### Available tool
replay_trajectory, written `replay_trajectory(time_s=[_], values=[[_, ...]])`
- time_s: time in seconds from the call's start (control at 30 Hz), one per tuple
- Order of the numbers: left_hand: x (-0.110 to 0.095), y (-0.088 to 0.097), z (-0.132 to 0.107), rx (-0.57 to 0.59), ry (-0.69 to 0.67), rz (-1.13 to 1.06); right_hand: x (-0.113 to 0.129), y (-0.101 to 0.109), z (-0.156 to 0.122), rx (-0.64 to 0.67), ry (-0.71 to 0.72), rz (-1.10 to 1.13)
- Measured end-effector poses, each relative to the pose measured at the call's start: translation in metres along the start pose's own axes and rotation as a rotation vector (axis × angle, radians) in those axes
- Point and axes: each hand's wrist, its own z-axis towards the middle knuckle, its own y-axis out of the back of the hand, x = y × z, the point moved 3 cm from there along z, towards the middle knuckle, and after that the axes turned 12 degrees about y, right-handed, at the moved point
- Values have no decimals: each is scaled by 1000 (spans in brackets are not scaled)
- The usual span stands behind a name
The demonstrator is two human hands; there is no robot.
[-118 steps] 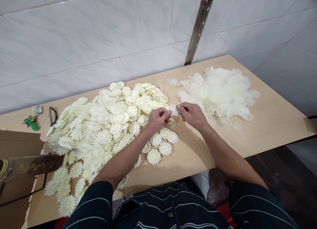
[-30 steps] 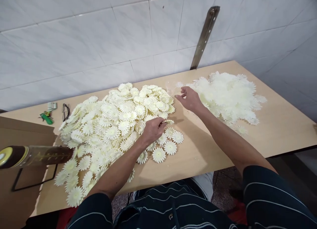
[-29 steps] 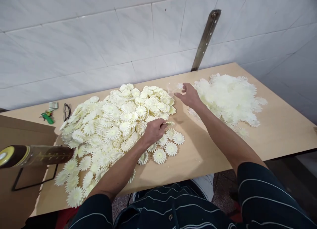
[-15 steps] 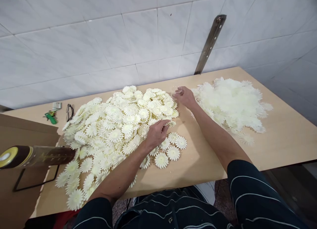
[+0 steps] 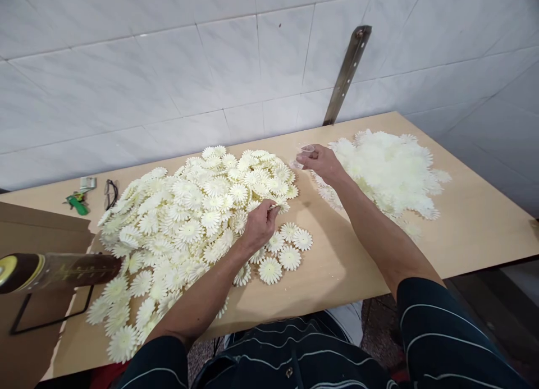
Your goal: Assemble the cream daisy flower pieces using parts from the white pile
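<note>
My left hand (image 5: pixel 261 225) is closed in a pinch at the right edge of a big heap of cream daisy-shaped flower heads (image 5: pixel 189 229). Something small and pale shows at its fingertips, too small to name. Several loose flower heads (image 5: pixel 289 257) lie flat on the table just to its right. My right hand (image 5: pixel 322 162) grips a small clear plastic cup (image 5: pixel 307 149) near the back of the table. Right beside that hand and forearm spreads a second pile of whiter, more see-through petal pieces (image 5: pixel 387 164).
A cardboard box (image 5: pixel 37 232) stands at the left, with a bottle of dark liquid (image 5: pixel 80 267) over its edge. Behind are a green-handled tool (image 5: pixel 78 204) and black glasses (image 5: pixel 111 193). A metal bracket (image 5: pixel 347 74) rises against the tiled wall.
The view has shifted slightly. My left hand has curled its fingers in and drawn back a little from the heap's edge. My right hand has lifted the clear cup, which now shows more plainly.
</note>
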Motion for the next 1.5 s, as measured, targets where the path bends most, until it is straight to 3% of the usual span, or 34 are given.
replay_trajectory(time_s=[0.13,0.27,0.53,0.73,0.83,0.97,1.0,1.13,1.27,1.4,1.5], values=[[1,0,1,-7,46,-60,-5,1,-6,3,85,-322],[0,-1,1,-50,53,-83,-12,-3,-8,21,62,-505],[-10,3,0,-10,100,-124,-25,-5,-6,6,16,-486],[-13,1,2,87,305,-375,-28,-2,-2,70,-59,-466],[-13,0,3,102,408,-472,-14,7,-8,95,-82,-528],[-13,0,5,70,418,-500,37,5,-38,-14,97,-469],[-13,0,5,58,410,-501,51,-2,-50,23,104,-386],[-18,2,3,31,331,-438,87,-48,-92,429,-79,-63],[-25,7,0,-47,245,-361,94,-67,-108,480,-179,20],[-29,11,0,-108,221,-338,93,-65,-112,425,-192,-38],[-27,10,0,-92,260,-350,96,-64,-115,402,-171,-96]])
